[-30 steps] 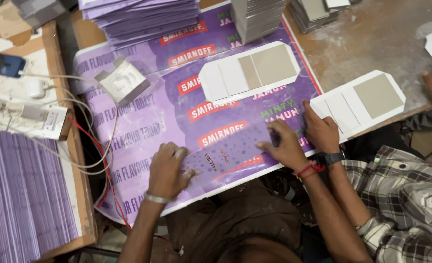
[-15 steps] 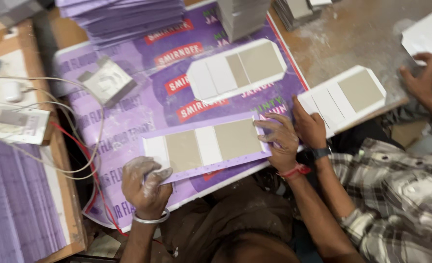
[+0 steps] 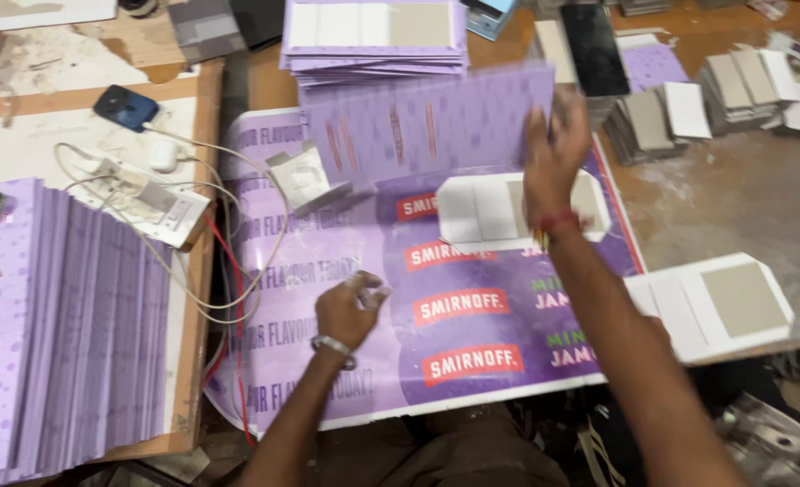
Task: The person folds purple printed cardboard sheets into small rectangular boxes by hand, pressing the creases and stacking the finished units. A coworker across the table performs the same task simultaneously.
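Note:
My right hand (image 3: pixel 553 153) is raised over the table and grips the right edge of a purple dotted card (image 3: pixel 427 126), blurred by motion. The card hangs just in front of a stack of similar purple cards (image 3: pixel 373 41) at the back. My left hand (image 3: pixel 350 311) rests as a fist on the purple printed banner (image 3: pixel 472 370), with a small pale wad between its fingers. A white folded card with a grey board panel (image 3: pixel 481 212) lies on the banner under my right forearm.
Another white card with a grey panel (image 3: pixel 716 307) lies at the right edge. A fanned pile of purple sheets (image 3: pixel 75 325) fills the left. A phone (image 3: pixel 125 106), a power strip (image 3: pixel 161 203) and cables lie at left, and grey board stacks (image 3: pixel 652 126) at back right.
The card that lay white side up in front of me is now lifted purple side out toward the back stack by my right hand. My left hand has let go of it.

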